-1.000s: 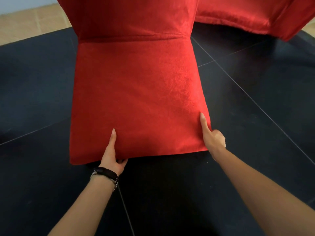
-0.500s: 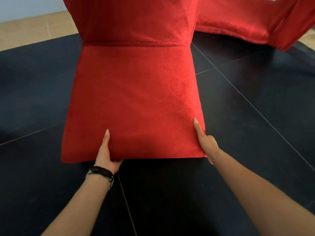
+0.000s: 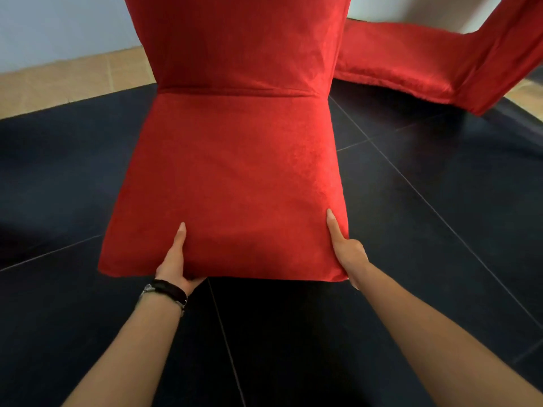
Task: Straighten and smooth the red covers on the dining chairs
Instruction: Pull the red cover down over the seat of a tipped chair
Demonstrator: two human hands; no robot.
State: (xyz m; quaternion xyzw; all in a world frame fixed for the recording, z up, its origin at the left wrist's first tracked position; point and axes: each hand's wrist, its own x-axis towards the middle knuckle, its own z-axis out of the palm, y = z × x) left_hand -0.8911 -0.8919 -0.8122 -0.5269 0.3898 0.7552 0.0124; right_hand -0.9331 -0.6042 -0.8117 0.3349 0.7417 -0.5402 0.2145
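Far left: a pale wall (image 3: 58, 24) meets a strip of tan tiles (image 3: 73, 83), and dark glossy floor (image 3: 58, 177) takes up the rest of the ground.

The left hand (image 3: 176, 261) is at the front edge of the seat, left of its middle. Its thumb (image 3: 179, 239) lies straight on top of the fabric and its fingers curl under the edge out of sight, so it pinches the cloth between thumb and fingers. A dark wristband (image 3: 169, 289) sits on that wrist.

Centre: the red cover (image 3: 235, 177) is fitted over the nearest dining chair, directly ahead of the person. The seat panel looks flat and taut, with no marked folds. A stitched seam (image 3: 235, 92) runs straight across where seat meets backrest, and the backrest rises out of the top of the frame. The front left corner of the cover juts past the left hand.

The right hand (image 3: 348, 251) is at the front right corner of the same seat. Its thumb (image 3: 334, 227) lies along the top surface near the side edge, and the remaining fingers wrap down over the corner – hidden, but the grip is closed on the fabric.

Upper right: a second red cover (image 3: 411, 60) on another chair, set behind the first and turned sideways – seat edge towards the viewer, backrest rising at the far right.
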